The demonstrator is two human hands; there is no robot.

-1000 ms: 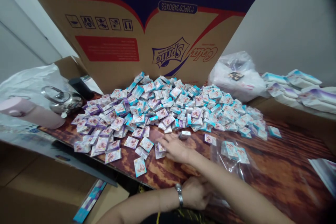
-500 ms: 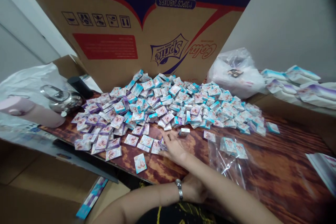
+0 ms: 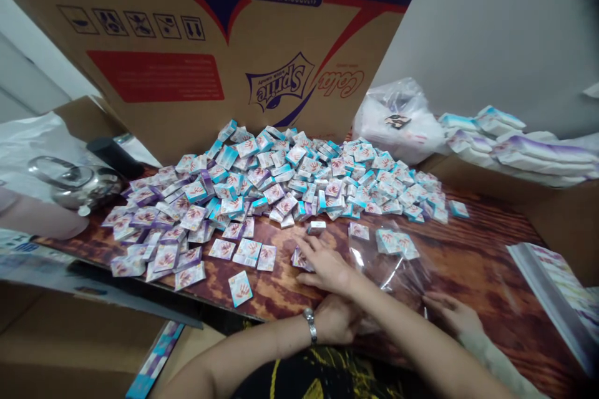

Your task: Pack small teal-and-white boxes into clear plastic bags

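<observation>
My right hand (image 3: pixel 325 265) reaches across from the lower right, its fingers closed over a small purple-edged box (image 3: pixel 299 259) on the table. My left hand (image 3: pixel 337 319), with a metal watch (image 3: pixel 309 325) on the wrist, lies beneath my right forearm. It is curled at the edge of a clear plastic bag (image 3: pixel 388 268), though its fingertips are hidden. Two blue-edged boxes (image 3: pixel 397 243) lie flat at the bag's far end. Several loose boxes (image 3: pixel 248 252) rest left of my right hand, in front of a big heap of similar boxes (image 3: pixel 281 181).
Another person's hand (image 3: pixel 452 312) touches the bag's right side. A large carton (image 3: pixel 154 75) stands behind the heap. At left are a steel kettle (image 3: pixel 88 186) and a pink bottle (image 3: pixel 42 218). A box of filled packs (image 3: pixel 515 143) and flat printed bags (image 3: pixel 556 293) lie right.
My right hand has drawn the small box rightward, away from the loose ones. Another person's hand has appeared at the bag's right side. The view has shifted right.
</observation>
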